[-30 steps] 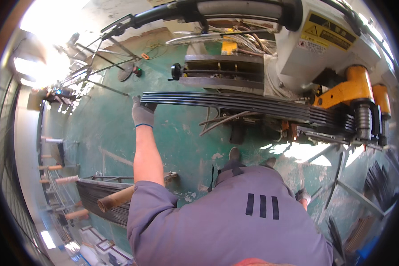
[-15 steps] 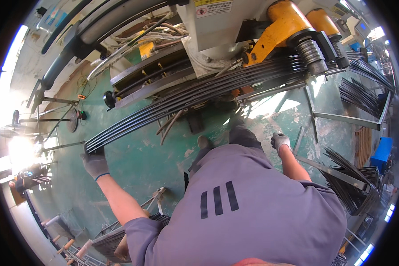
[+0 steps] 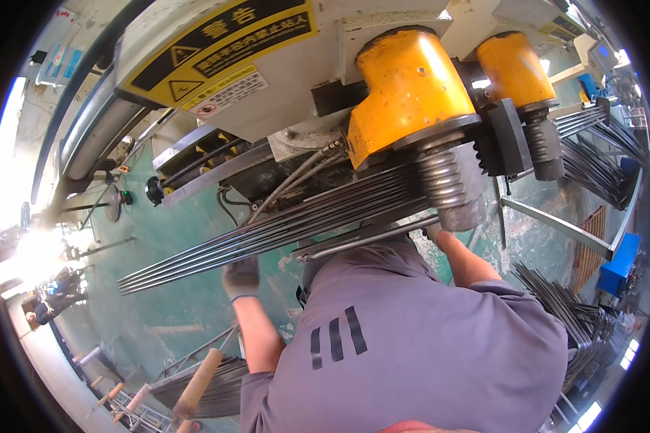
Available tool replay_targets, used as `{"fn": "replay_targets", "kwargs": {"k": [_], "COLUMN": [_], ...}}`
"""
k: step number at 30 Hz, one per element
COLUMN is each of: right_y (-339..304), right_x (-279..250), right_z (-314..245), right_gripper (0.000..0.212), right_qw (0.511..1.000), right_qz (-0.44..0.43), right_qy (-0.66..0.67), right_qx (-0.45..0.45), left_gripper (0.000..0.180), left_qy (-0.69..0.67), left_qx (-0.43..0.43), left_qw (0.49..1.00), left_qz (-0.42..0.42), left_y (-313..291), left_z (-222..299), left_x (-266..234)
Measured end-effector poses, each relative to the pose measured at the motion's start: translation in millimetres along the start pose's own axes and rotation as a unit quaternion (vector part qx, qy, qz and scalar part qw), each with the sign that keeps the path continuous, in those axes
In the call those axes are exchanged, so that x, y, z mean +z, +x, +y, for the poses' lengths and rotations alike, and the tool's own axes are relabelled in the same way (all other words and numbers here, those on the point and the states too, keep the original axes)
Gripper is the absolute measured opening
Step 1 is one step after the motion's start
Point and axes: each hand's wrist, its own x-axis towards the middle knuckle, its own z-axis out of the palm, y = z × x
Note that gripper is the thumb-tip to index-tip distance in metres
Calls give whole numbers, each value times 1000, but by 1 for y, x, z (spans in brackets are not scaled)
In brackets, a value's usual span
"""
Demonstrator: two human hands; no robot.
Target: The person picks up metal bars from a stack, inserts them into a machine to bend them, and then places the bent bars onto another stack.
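Several long dark metal rods (image 3: 282,226) run side by side from the machine toward the left, their free ends out over the floor. My left hand (image 3: 240,276), in a grey glove, is at the near edge of the rods, partway along them. Its fingertips go out of sight at the rods, so I cannot see whether they grip. My gloved right hand (image 3: 433,229) is low beside a round metal bar (image 3: 372,239), just below a thick threaded screw (image 3: 451,184). The bar and machine parts hide most of its fingers.
Two orange machine housings (image 3: 415,86) with threaded screws overhang the rods. A metal frame (image 3: 556,225) and bundles of rods (image 3: 592,169) stand at right, with a blue box (image 3: 619,265). More rods (image 3: 224,386) lie at lower left beside a cardboard tube (image 3: 198,384).
My left hand has left the rods' far left ends and moved right along them. My right hand has moved up to the bar. My body leans closer, and the machine looks larger.
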Motion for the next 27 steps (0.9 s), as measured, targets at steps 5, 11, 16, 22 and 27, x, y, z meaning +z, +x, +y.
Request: {"fn": "replay_targets", "kwargs": {"k": [5,11,16,22,27], "right_y": [47,48,-27,-120,-142], "right_x": [-33,-7,13,38,51], "right_z": [12,65,109,161,205], "right_gripper": [29,32,28,25,25], "right_qw": [996,981,982,955,944], "right_qz": [-10,-13,-38,6,-11], "right_qy": [86,184,139,224,233], "right_qx": [32,66,123,194,235], "left_gripper": [31,45,34,26,23], "left_qy": [-890,-844,-815,-818,-821], "left_qx": [-348,-296,-247,-274,-264], "left_qw": [198,-424,-505,-505,-505], "left_qz": [219,145,137,-3,12], "left_y": [63,55,54,70,64], "left_z": [-28,-47,-40,1,-32], "left_x": [-85,-81,-77,-111,-140]}}
